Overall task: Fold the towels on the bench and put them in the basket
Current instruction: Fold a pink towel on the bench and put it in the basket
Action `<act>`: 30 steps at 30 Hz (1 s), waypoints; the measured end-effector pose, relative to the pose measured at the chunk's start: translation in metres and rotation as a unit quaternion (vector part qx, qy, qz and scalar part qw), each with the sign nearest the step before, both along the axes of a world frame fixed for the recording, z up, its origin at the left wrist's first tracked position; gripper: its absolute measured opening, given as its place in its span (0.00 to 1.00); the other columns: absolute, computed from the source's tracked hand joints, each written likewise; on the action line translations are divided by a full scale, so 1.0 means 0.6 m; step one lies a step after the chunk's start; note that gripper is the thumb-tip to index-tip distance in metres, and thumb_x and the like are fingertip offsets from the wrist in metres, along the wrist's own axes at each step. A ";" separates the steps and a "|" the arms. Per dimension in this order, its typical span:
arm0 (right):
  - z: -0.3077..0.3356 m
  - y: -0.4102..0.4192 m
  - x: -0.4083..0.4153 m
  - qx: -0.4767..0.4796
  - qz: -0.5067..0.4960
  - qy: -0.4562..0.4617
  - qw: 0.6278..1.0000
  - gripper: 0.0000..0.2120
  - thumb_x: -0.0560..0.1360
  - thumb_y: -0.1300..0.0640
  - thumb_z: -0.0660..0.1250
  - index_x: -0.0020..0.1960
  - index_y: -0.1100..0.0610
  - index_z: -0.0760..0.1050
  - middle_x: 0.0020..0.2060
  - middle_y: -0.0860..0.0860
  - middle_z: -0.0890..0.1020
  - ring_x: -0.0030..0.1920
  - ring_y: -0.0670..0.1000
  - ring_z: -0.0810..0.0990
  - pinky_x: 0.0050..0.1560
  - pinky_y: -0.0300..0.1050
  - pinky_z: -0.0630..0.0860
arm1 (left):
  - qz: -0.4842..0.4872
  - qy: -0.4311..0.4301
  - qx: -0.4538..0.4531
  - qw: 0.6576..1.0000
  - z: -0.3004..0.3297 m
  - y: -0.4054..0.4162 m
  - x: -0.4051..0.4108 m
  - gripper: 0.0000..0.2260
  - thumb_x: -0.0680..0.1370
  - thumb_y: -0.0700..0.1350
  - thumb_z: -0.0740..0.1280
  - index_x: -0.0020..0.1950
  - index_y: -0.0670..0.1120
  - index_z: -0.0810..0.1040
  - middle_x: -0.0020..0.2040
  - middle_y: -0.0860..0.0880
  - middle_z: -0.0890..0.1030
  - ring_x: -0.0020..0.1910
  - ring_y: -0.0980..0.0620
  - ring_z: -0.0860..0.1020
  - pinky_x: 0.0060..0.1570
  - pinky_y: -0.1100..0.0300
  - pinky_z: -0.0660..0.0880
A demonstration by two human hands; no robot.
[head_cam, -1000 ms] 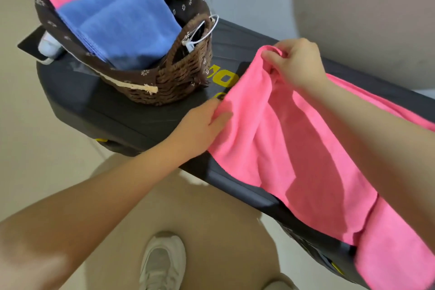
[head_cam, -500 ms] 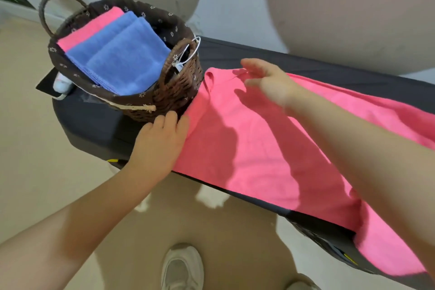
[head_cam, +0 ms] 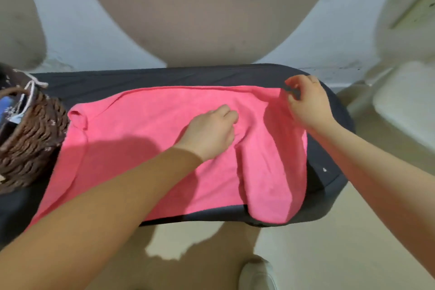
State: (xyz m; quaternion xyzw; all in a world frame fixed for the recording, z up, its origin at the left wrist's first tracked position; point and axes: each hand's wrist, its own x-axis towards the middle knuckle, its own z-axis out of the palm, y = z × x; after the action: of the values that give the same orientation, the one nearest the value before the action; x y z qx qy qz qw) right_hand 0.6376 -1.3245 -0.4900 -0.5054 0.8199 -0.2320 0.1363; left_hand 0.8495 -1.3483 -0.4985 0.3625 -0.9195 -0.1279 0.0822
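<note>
We see a pink towel (head_cam: 146,148) spread on the dark bench (head_cam: 164,77), our left hand (head_cam: 209,132) resting on its middle with fingers curled. Our right hand (head_cam: 306,103) pinches the towel's far right corner, and the wicker basket (head_cam: 28,136) sits at the left edge.
</note>
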 end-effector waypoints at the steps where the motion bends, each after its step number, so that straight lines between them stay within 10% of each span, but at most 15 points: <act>1: -0.004 0.011 -0.021 0.025 -0.020 -0.001 0.999 0.20 0.73 0.55 0.61 0.64 0.58 0.72 0.61 0.59 0.74 0.62 0.59 0.72 0.63 0.53 0.69 | 0.006 0.007 -0.001 1.000 0.003 -0.001 -0.025 0.15 0.75 0.45 0.54 0.54 0.41 0.75 0.54 0.41 0.76 0.51 0.39 0.77 0.44 0.48 0.73; 6: -0.026 0.038 -0.066 0.091 0.015 -0.057 0.994 0.18 0.77 0.55 0.62 0.67 0.55 0.71 0.65 0.55 0.69 0.69 0.55 0.63 0.65 0.44 0.60 | 0.002 0.051 0.020 0.998 -0.002 -0.028 -0.119 0.18 0.74 0.39 0.59 0.64 0.40 0.70 0.61 0.42 0.72 0.61 0.41 0.70 0.60 0.47 0.69; 13: -0.006 0.022 -0.058 0.044 0.117 -0.270 0.955 0.10 0.77 0.60 0.60 0.37 0.55 0.69 0.35 0.47 0.75 0.37 0.45 0.71 0.39 0.41 0.67 | 0.049 0.009 0.097 0.994 -0.010 -0.067 -0.184 0.12 0.76 0.43 0.63 0.57 0.40 0.72 0.57 0.41 0.76 0.58 0.42 0.72 0.57 0.52 0.67; 21: 0.027 0.002 -0.092 0.127 -0.004 -0.659 0.741 0.13 0.79 0.52 0.57 0.38 0.53 0.72 0.23 0.48 0.70 0.20 0.45 0.65 0.20 0.34 0.60 | 0.058 0.058 0.144 0.986 0.019 -0.080 -0.186 0.03 0.75 0.41 0.65 0.45 0.41 0.74 0.41 0.48 0.74 0.43 0.50 0.69 0.39 0.63 0.58; 26: 0.014 0.008 -0.129 -0.018 -0.044 -0.687 0.725 0.14 0.77 0.68 0.58 0.37 0.53 0.69 0.24 0.46 0.73 0.23 0.43 0.70 0.23 0.32 0.66 | 0.079 0.115 0.163 0.977 0.014 -0.077 -0.207 0.02 0.73 0.36 0.63 0.44 0.41 0.73 0.37 0.50 0.71 0.37 0.49 0.68 0.36 0.63 0.59; 30: 0.010 -0.008 -0.152 -0.084 -0.063 -0.555 0.825 0.17 0.72 0.76 0.59 0.35 0.56 0.72 0.27 0.49 0.72 0.24 0.43 0.68 0.28 0.35 0.64 | 0.076 0.172 0.147 0.971 0.017 -0.086 -0.225 0.06 0.72 0.33 0.62 0.46 0.40 0.74 0.39 0.47 0.74 0.37 0.49 0.69 0.38 0.63 0.61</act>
State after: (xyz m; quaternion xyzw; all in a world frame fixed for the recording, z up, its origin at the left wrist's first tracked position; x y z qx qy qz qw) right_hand 0.5463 -1.3292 -0.4838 -0.2477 0.6133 -0.5492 0.5107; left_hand 0.7147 -1.3999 -0.4880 0.4118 -0.8324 -0.3159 0.1942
